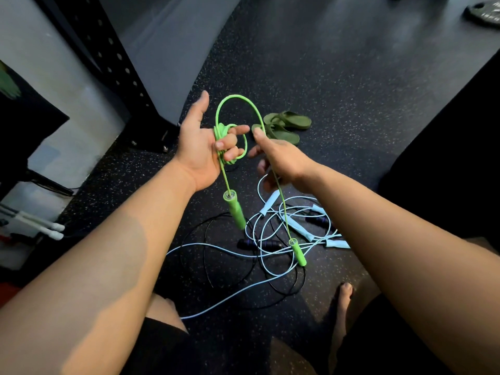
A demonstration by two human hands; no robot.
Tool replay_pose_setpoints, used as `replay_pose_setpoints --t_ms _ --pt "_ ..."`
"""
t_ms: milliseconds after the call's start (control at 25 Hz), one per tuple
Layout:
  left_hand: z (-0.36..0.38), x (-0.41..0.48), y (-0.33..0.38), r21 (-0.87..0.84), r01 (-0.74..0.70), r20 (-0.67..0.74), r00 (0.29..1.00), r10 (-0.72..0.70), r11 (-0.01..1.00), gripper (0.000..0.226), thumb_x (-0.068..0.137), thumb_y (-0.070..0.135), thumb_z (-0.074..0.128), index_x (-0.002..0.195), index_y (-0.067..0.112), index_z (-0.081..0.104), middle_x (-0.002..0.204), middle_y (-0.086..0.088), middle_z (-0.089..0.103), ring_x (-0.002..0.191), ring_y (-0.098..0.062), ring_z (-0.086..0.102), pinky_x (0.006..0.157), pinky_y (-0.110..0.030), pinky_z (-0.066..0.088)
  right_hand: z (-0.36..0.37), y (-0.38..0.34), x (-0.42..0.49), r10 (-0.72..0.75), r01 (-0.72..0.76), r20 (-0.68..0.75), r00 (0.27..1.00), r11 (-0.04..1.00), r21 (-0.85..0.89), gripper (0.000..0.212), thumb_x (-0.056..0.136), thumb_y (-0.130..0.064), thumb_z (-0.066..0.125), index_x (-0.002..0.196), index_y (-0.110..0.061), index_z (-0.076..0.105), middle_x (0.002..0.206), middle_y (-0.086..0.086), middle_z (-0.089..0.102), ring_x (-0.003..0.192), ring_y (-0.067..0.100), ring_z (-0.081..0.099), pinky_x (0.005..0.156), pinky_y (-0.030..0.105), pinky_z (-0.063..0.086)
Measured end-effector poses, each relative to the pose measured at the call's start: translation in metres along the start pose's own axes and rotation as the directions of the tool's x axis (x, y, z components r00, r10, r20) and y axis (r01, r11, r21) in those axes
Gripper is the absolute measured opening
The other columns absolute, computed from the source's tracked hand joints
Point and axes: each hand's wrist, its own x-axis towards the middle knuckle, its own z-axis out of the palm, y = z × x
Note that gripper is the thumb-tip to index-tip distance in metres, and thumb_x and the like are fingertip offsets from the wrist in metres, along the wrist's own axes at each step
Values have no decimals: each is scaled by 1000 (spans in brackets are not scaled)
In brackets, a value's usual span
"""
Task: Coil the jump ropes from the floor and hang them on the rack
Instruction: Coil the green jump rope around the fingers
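My left hand (198,146) is palm up, its fingers curled round several coils of the green jump rope (238,104). One loop arcs over to my right hand (281,158), which pinches the cord. Both green handles dangle, one handle (234,211) below my left hand and the other handle (299,253) lower, under my right. On the floor beneath lie tangled light blue jump ropes (270,209) and a black jump rope (257,243) with dark handles. A black perforated rack upright (113,52) stands at the upper left.
A pair of green sandals (284,125) lies on the speckled rubber floor beyond my hands. A weight plate (484,12) sits at the top right. White-tipped bars (51,230) lie at the left edge. My bare foot (342,301) is near the ropes.
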Motion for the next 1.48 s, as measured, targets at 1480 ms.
replay_pose_setpoints --t_ms 1480 --pt "14 -5 1 12 36 196 980 -38 999 58 104 62 19 67 23 41 37 10 26 39 -11 32 78 -25 54 7 3 0 -33 32 0 999 982 -188 70 93 -76 16 79 -19 53 64 -4 42 53 13 40 48 22 36"
